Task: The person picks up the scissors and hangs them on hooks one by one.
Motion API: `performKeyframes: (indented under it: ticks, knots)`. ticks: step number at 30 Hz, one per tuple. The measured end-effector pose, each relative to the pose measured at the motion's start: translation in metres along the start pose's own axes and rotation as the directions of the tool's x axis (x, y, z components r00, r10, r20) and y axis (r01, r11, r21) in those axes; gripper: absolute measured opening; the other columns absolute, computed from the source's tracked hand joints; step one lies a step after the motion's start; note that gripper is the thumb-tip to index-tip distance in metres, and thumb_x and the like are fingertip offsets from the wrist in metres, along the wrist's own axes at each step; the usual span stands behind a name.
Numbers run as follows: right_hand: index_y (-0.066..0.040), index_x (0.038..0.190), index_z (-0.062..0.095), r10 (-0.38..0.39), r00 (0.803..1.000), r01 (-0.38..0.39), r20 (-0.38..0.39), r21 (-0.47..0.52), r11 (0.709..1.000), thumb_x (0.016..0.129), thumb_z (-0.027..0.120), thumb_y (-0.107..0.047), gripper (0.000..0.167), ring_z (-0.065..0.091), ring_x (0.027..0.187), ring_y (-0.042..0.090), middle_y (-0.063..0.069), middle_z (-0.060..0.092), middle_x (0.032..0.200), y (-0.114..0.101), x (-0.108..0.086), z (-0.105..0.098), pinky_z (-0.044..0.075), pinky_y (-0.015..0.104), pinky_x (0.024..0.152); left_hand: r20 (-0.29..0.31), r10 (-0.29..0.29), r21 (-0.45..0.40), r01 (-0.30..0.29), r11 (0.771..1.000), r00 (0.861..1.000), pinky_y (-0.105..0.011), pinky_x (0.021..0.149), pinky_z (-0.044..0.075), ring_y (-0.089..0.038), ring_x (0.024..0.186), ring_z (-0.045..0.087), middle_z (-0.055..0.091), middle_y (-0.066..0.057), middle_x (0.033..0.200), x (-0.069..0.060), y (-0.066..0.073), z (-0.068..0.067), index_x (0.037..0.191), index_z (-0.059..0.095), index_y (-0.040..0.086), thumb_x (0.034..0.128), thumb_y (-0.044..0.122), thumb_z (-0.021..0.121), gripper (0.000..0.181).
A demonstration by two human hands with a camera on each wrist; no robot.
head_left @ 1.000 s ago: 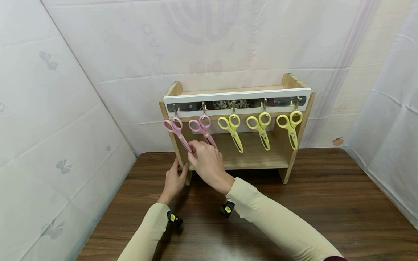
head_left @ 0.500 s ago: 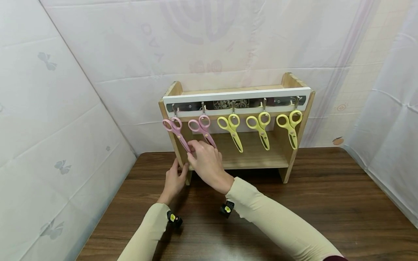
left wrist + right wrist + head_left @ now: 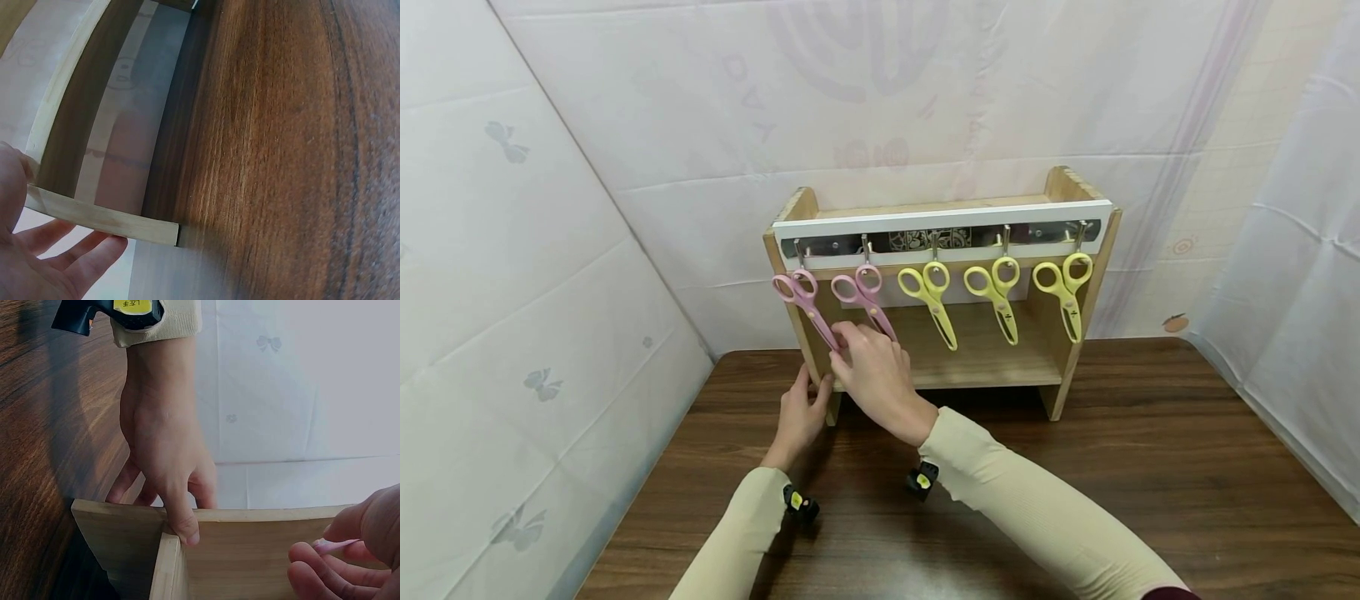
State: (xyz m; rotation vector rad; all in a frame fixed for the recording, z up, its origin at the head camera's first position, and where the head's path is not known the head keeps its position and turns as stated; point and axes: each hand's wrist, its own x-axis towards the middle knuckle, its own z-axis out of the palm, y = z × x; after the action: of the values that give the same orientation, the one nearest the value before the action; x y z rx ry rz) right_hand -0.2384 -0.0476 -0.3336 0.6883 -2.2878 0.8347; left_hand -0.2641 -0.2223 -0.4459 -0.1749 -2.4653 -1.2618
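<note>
My right hand (image 3: 880, 375) pinches the lower end of the leftmost pink scissors (image 3: 811, 310), whose finger loop still hangs from a hook. In the right wrist view a pink tip (image 3: 328, 546) shows between thumb and fingers. Low on the left side of the wooden shelf (image 3: 992, 368), my left hand (image 3: 801, 417) grips the side panel (image 3: 106, 222), thumb on the inner face and fingers outside. A second pair of pink scissors (image 3: 865, 293) hangs just right of the first, its tip partly behind my right hand.
Several hooks on a white rail (image 3: 940, 220) run across the shelf's front. Yellow scissors (image 3: 934, 300), another yellow pair (image 3: 1000, 304) and a third yellow pair (image 3: 1067, 296) hang to the right. The shelf stands on a dark wood table (image 3: 1150, 433), with pale cloth walls (image 3: 700, 100) around.
</note>
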Motion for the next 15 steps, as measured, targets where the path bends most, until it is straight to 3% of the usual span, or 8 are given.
performKeyframes:
  ticks: [9, 15]
  knots:
    - [-0.011, 0.12, 0.07, -0.012, 1.0, 0.012, 0.008, 0.004, 1.0, 0.094, 0.076, -0.017, 0.027, 0.055, 0.059, 0.01, 0.0, 0.071, 0.093, 0.001, -0.002, -0.006, 0.043, 0.025, 0.044, 0.024, 0.004, -0.007, -0.004, 1.0, 1.0, -0.052, 0.088, 0.06, -0.04, 0.113, 0.068, 0.066, -0.023, 0.13, 0.001, 0.002, 0.002, 0.139, 0.052, 0.005, 0.109, 0.026, 0.053, 0.036]
    - [-0.01, 0.134, 0.062, -0.03, 0.996, 0.034, 0.086, -0.043, 0.998, 0.098, 0.072, -0.025, 0.041, 0.064, 0.063, 0.018, 0.008, 0.069, 0.102, -0.002, -0.008, -0.015, 0.052, 0.031, 0.047, 0.071, -0.024, 0.038, 0.022, 0.999, 0.997, -0.054, 0.087, 0.06, -0.042, 0.116, 0.066, 0.065, -0.025, 0.131, 0.0, 0.009, -0.008, 0.143, 0.049, 0.005, 0.1088, 0.024, 0.053, 0.039]
